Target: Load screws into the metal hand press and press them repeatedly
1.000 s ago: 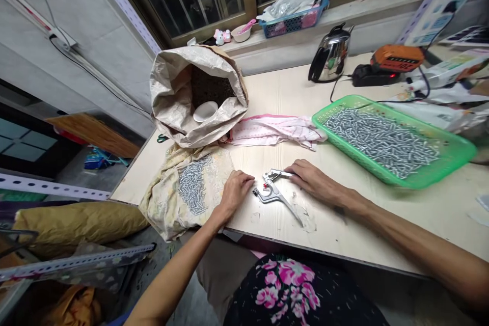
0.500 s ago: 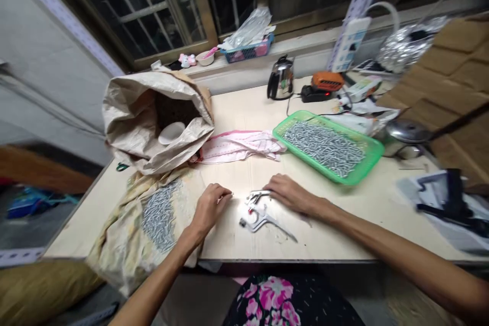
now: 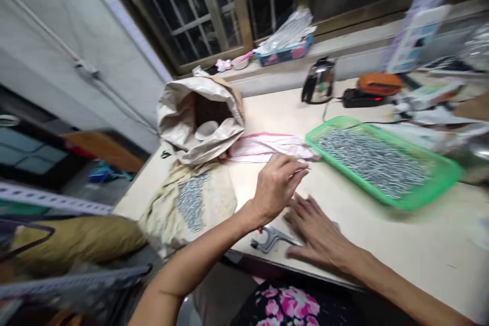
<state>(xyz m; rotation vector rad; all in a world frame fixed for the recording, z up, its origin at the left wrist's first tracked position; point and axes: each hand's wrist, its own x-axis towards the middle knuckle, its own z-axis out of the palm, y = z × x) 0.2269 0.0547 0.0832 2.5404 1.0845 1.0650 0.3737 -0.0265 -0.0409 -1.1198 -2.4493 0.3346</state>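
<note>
My left hand (image 3: 275, 186) is raised over the table, its thumb and forefinger pinched together. A tiny pale bit shows at the fingertips, too small to name. Just below it, my right hand (image 3: 315, 226) is spread palm down at the tabletop, fingers stretched out and partly blurred. A grey metal hand tool (image 3: 273, 238), plier-like with a red spot, lies by the table's front edge; its handle reaches toward my right thumb. The left forearm and right hand hide part of the area around the tool.
A green plastic basket (image 3: 439, 168) of small metal pins stands at right. More pins (image 3: 191, 201) lie on a stained cloth (image 3: 219, 193) at left. Behind are an open sack (image 3: 178, 127) with a white bowl, a pink-white towel (image 3: 263, 147), a kettle (image 3: 319, 81) and an orange battery (image 3: 379, 84).
The view has swung left. My left hand has risen and crossed right, in front of the basket. My right hand has come off the small metal part and spread its fingers near the tool's handle.
</note>
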